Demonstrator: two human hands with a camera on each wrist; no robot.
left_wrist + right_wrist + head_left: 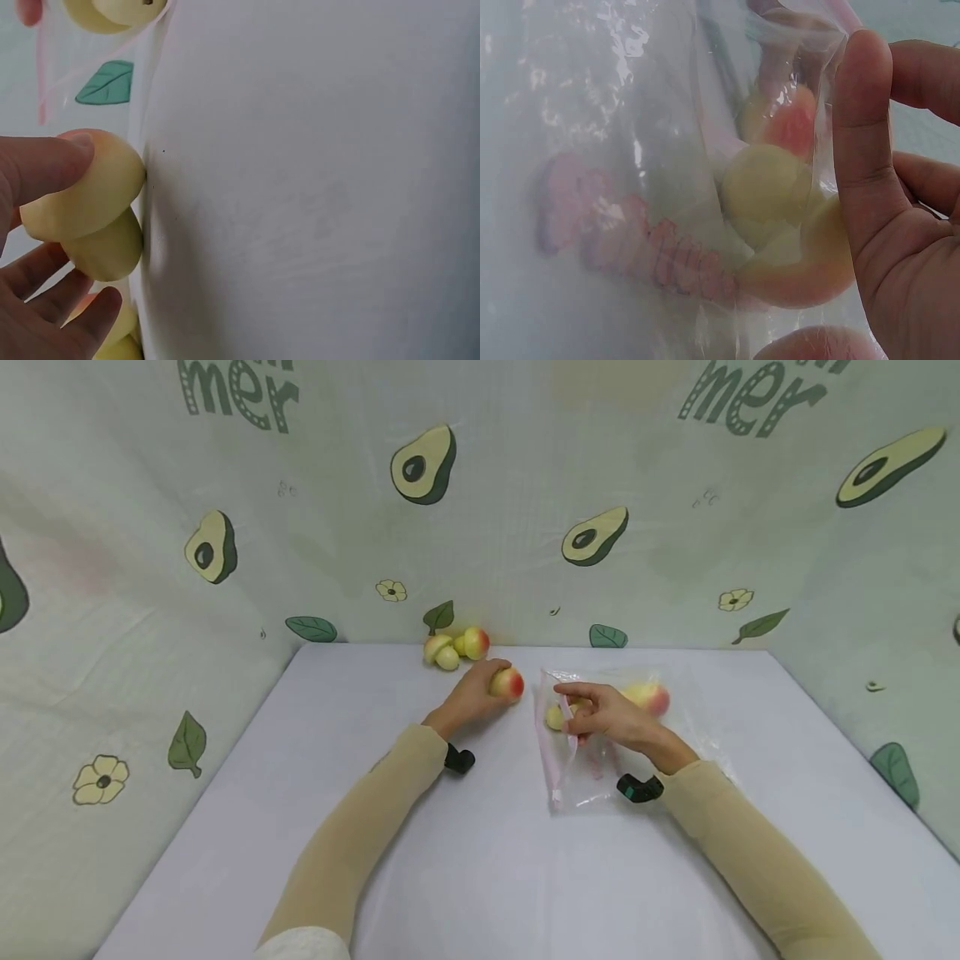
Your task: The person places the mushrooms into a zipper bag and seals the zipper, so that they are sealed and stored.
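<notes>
Mushroom-shaped piece (508, 685) sits in the left hand (474, 695), thumb and fingers around it, just beside the clear bag (592, 792). The right hand (611, 718) pinches the bag's pink edge (572, 742); lifting that edge wide and steady would likely prevent snagging.

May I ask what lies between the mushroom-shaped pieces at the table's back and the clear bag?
In the head view, the left hand and the mushroom-shaped piece it holds lie between those pieces and the clear bag.
</notes>
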